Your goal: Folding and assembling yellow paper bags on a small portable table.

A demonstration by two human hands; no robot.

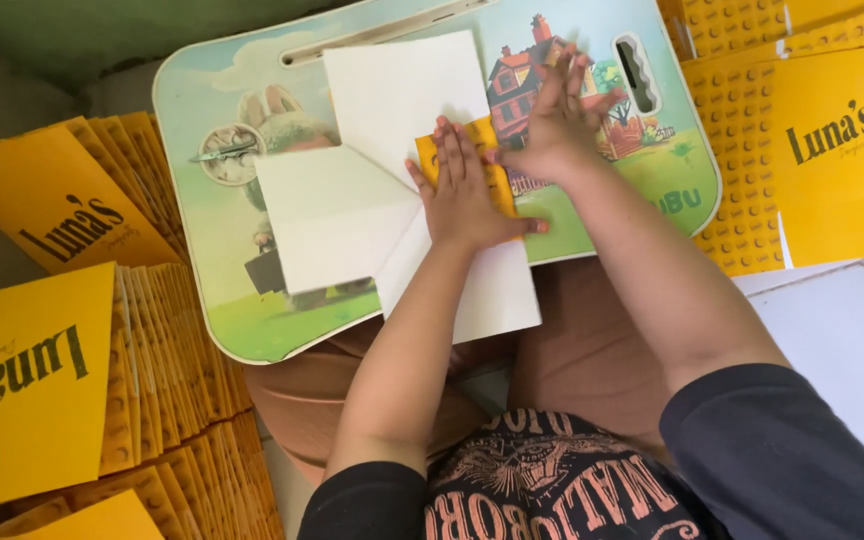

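Centre of frame: a flat cardboard sheet [407, 190], white inside and yellow outside, partly folded, lies on an illustrated lap tray [222, 300]. The left hand [464, 195] presses it flat, fingers together and extended. The right hand [550, 125], somewhat blurred, seemingly rests open-fingered on the yellow flap. Stacks of flat yellow cartons [102, 330] fill left and upper right.
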